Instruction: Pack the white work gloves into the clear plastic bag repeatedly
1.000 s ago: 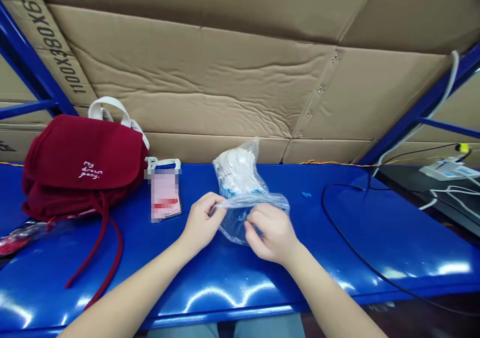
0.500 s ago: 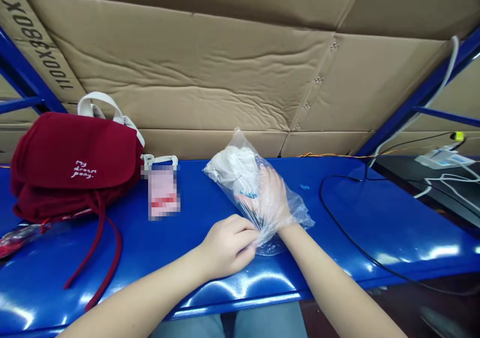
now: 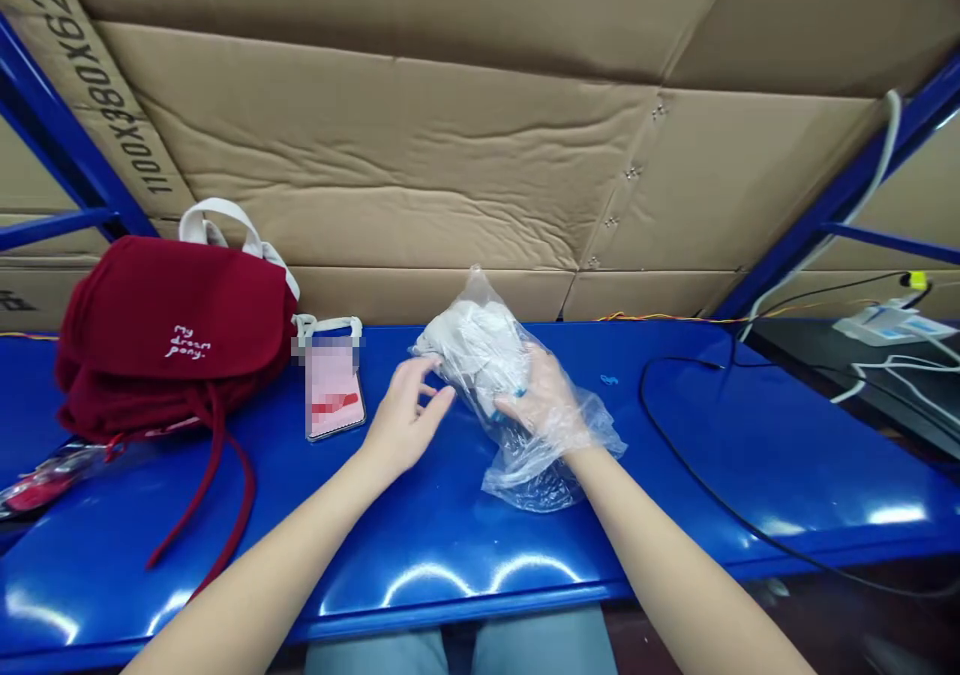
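"Is the left hand [image 3: 405, 420] holding on to anything?"

"No. It is open and empty. The fingers spread wide and sit just beside a clear plastic bag [image 3: 544, 475], but they do not grip it."

"And the right hand [image 3: 544, 400]?"

"That one is inside the bag. The plastic wraps over it down to the wrist. Its fingers curl up next to a white bundle [image 3: 472, 340] in the bag. I can't tell if they squeeze the bundle or only touch it, since the plastic is in the way."

"Where is the bag?"

"It sits in the middle of a blue metal shelf [image 3: 450, 575], right in front of the person. The bundle makes it puff up, and the loose plastic lies crinkly around the wrist."

"What step is this?"

"It looks like the step of working on the bundle with one hand in the bag. I think the next move calls for the free left hand to take hold of the bag, so it stays put."

"What else is close?"

"A phone [image 3: 334, 385] with a blurry patch on it lies to the left. Past it is a dark red cloth bag [image 3: 161, 325]."
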The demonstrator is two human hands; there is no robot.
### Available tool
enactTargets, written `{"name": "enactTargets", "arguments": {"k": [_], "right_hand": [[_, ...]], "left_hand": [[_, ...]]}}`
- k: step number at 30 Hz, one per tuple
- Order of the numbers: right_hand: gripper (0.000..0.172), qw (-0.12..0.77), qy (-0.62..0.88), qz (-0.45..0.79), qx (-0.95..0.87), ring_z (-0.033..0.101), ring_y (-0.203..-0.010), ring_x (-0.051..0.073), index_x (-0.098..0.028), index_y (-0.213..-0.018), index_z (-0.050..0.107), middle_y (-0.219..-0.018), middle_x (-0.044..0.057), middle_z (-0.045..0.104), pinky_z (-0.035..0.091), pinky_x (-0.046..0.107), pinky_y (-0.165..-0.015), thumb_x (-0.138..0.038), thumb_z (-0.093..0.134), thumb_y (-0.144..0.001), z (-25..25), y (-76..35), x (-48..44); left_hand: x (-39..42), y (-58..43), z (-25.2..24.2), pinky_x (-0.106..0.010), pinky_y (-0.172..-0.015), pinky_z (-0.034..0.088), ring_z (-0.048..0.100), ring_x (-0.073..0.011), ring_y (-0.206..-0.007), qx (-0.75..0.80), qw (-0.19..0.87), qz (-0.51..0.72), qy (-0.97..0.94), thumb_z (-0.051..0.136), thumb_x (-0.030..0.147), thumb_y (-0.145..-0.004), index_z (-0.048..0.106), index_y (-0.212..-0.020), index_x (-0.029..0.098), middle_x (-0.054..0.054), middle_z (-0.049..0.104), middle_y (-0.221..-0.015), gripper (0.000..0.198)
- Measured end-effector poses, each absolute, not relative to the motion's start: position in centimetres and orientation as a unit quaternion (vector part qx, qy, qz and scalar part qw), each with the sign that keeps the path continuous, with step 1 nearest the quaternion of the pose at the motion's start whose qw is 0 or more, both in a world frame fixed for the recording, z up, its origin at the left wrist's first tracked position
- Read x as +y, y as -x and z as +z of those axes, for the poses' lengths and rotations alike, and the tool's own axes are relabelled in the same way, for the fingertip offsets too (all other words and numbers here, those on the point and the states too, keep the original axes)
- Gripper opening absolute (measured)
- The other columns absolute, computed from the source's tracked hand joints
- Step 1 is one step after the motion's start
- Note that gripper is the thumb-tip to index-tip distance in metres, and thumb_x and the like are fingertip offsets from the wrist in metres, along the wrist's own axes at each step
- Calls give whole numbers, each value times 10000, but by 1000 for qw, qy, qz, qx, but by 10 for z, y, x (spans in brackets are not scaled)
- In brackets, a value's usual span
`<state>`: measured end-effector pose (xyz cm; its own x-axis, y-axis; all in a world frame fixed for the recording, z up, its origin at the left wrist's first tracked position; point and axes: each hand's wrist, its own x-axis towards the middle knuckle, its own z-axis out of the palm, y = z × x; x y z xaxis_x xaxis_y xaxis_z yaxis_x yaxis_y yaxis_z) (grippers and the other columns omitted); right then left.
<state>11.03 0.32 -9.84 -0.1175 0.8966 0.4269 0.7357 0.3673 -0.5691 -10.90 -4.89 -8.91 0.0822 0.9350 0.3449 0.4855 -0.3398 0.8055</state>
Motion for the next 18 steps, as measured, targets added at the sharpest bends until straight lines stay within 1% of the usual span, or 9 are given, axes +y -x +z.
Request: {"name": "enactTargets", "arguments": {"k": [2, 4, 5, 7, 10, 13, 15, 17, 18], "right_hand": [[695, 419, 513, 136, -737, 494, -1141, 324, -207, -1235, 446, -1233, 125, 531, 380, 508, -988, -348, 664, -590, -96, -119, 5], [650, 449, 452, 180, -750, 488, -1168, 317, -216, -1223, 455, -1251, 121, 525, 365, 503, -1016, -355, 657, -622, -89, -127, 2], [631, 452, 422, 201, -760, 484, -1180, 313, -222, -1222, 461, -1259, 116, 524, 363, 490, -1026, -363, 657, -640, -85, -130, 0], [615, 448, 374, 231, -778, 474, -1201, 311, -228, -1221, 474, -1272, 109, 521, 365, 462, -1036, -390, 666, -660, -78, -134, -6], [633, 433, 332, 265, -795, 484, -1196, 311, -226, -1216, 490, -1279, 97, 524, 380, 435, -1026, -431, 692, -652, -71, -136, -11], [653, 408, 328, 286, -803, 509, -1168, 312, -216, -1222, 492, -1275, 102, 538, 401, 434, -996, -456, 688, -647, -72, -142, -7], [660, 407, 338, 278, -802, 518, -1151, 322, -206, -1204, 508, -1252, 113, 557, 404, 449, -981, -487, 678, -632, -74, -152, 0], [673, 417, 350, 268, -795, 524, -1134, 337, -196, -1170, 528, -1225, 126, 572, 406, 466, -967, -528, 673, -602, -77, -164, 8], [671, 425, 356, 265, -789, 522, -1132, 341, -192, -1159, 532, -1224, 130, 571, 404, 469, -964, -534, 667, -598, -79, -170, 11]], "left_hand": [[-35, 118, -91, -347, -751, 551, 550, -240, -1092, 585, 308, 487, -570, 498, 515, -838, 347, -1371, 268, -128, 278, -1443, 607], [-24, 128, -90, -359, -751, 557, 449, -288, -1232, 592, 381, 515, -489, 535, 559, -803, 211, -1430, 332, -104, 109, -1526, 741], [-20, 133, -89, -363, -744, 561, 424, -298, -1260, 571, 432, 521, -466, 551, 571, -790, 153, -1440, 374, -83, 83, -1542, 787], [-17, 142, -86, -364, -742, 563, 467, -288, -1234, 491, 536, 521, -448, 587, 573, -767, 106, -1437, 431, -57, 170, -1537, 836], [-15, 149, -84, -332, -776, 553, 589, -251, -1095, 388, 617, 510, -457, 701, 499, -695, 277, -1409, 397, -61, 458, -1398, 836], [-10, 150, -87, -322, -776, 546, 664, -234, -923, 424, 590, 513, -457, 794, 376, -605, 555, -1246, 247, -92, 656, -1136, 696], [-4, 151, -90, -344, -763, 549, 682, -237, -823, 477, 530, 549, -436, 816, 333, -553, 683, -1012, 135, -106, 711, -926, 518], [4, 157, -91, -367, -773, 550, 683, -236, -782, 502, 471, 599, -409, 807, 323, -541, 698, -836, 93, -99, 711, -806, 389], [7, 163, -90, -374, -785, 548, 683, -230, -778, 507, 443, 625, -395, 794, 318, -551, 690, -805, 90, -91, 706, -784, 358]]}}
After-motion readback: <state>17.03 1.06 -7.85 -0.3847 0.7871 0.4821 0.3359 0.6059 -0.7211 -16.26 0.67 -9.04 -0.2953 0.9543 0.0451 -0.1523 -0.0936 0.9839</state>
